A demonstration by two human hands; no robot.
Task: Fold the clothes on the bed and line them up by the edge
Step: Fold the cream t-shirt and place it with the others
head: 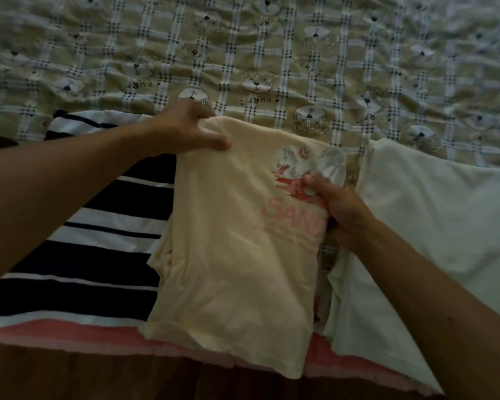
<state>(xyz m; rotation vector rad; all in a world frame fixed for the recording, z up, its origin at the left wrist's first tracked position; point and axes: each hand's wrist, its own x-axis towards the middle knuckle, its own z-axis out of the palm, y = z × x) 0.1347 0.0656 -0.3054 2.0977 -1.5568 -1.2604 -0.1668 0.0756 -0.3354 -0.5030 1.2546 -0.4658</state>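
Along the near edge of the bed runs a pink edging (pixel 70 333), with a dark brown surface (pixel 98 376) below it. The hem of a cream T-shirt (pixel 231 255) with a pink printed graphic hangs over that edge, and the shirt lies lengthwise at the middle of it. On its left, touching it, lies a navy-and-white striped garment (pixel 98 226). On its right, just beside it, is a folded white garment (pixel 430 215). The right hand (pixel 341 212) grips the shirt's right side at the print, thumb on top and fingers curled under. Farther in, the left hand (pixel 185 129) pinches the shirt's far left corner, bunching the cloth. Beyond stretches a plaid bear-print bedspread (pixel 272 53).
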